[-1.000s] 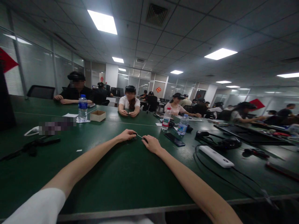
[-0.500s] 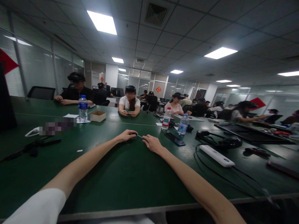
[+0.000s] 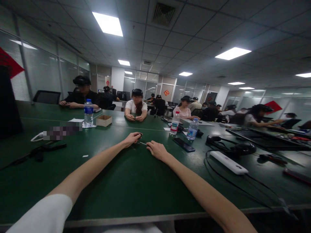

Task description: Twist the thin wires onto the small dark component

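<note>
Over the green table, my left hand (image 3: 132,139) is closed on a small dark piece (image 3: 140,134), mostly covered by the fingers. Its kind is too small to make out. My right hand (image 3: 156,149) rests low at the table with its fingers pinched on a thin light rod (image 3: 143,143). The rod's free end points left, toward the left hand, and stands a little apart from the dark piece. The rest of the rod is hidden by the right fingers.
Beyond my hands stand an open cardboard box (image 3: 104,120) and water bottles (image 3: 88,113). A phone (image 3: 184,144), a white power bank (image 3: 228,162) with cables and a black headset (image 3: 230,145) lie right. A paper scrap (image 3: 85,156) lies left. Several people sit around.
The dark piece in my left hand has come away from the rod's end, moving slightly up and left. My right hand keeps the rod. The view has shifted slightly.
</note>
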### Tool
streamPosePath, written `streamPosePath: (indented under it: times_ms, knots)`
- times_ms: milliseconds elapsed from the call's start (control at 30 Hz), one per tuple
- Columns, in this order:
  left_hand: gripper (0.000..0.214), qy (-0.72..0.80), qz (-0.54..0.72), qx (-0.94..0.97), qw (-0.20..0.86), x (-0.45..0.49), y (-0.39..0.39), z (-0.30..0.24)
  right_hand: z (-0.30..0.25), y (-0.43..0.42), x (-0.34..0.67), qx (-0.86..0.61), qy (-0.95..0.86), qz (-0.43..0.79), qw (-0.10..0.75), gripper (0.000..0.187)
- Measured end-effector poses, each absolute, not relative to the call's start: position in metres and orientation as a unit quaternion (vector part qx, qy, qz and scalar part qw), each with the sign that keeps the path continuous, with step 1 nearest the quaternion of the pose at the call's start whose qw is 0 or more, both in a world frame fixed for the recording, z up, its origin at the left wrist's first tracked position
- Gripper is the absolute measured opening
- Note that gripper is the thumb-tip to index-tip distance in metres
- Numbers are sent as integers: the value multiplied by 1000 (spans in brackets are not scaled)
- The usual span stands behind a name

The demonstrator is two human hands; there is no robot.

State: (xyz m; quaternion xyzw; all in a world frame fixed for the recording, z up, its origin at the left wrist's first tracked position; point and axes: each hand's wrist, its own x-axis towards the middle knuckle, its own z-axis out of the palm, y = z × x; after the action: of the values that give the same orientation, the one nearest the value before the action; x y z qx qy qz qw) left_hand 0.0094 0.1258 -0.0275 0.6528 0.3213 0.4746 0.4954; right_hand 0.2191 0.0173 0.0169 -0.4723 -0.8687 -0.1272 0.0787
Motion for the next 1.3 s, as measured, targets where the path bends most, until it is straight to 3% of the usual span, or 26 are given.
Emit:
streamPosePath:
  times_ms: [300, 1300]
  knots:
    - [57, 330, 444, 675, 489, 10, 121, -25, 11, 21, 225, -518, -837, -65, 163, 40]
    - [65, 328, 408, 703, 481, 6, 111, -18, 13, 20, 229, -506, -845, -65, 160, 42]
